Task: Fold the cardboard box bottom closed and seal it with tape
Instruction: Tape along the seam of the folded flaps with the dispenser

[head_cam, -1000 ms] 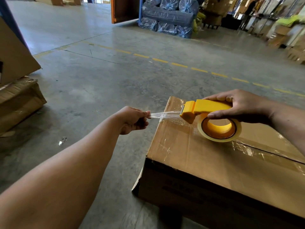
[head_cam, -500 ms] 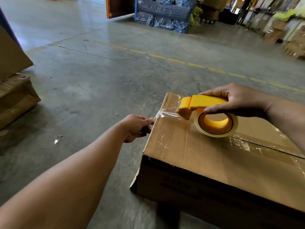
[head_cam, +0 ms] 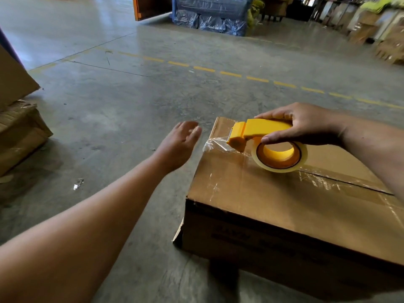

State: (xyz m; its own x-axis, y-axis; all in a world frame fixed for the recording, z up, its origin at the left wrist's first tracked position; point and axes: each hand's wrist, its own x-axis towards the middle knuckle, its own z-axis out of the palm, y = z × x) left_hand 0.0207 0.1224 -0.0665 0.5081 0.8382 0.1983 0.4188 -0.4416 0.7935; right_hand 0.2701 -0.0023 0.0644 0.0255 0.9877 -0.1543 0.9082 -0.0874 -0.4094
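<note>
Tape dispenser [head_cam: 260,132] on box [head_cam: 273,193] top, far-left end; box on floor [head_cam: 122,110]; cardboard stack [head_cam: 19,132] far left.

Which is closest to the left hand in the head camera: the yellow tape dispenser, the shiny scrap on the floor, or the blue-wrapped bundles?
From the left hand:
1. Yellow tape dispenser, just right, on the box.
2. Shiny scrap, left on the floor.
3. Blue-wrapped bundles, far back.

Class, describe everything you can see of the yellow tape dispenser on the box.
The tape dispenser is yellow plastic, with a handle, a blocky cutter head and a roll of clear tape on a yellow hub. The right hand grips its handle from above. It sits on the cardboard box near the far left edge, head pointing left, with tape stretched from it to that edge.
</note>
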